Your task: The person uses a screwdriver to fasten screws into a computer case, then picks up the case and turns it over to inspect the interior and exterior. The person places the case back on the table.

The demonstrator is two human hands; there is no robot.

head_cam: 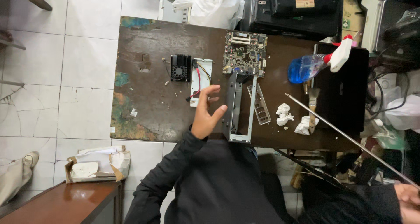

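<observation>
Metal chassis (238, 108) just right of left hand (205, 114) fingers (210, 90), apart.

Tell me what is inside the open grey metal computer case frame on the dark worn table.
The grey metal case frame looks empty: between its rails only the dark worn table shows. Its near end is a solid panel, so anything behind it is hidden. The left hand hovers open beside it.

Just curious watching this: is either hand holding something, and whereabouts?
The right hand grips a thin metal panel at its near end. The left hand is open, holding nothing.
</observation>
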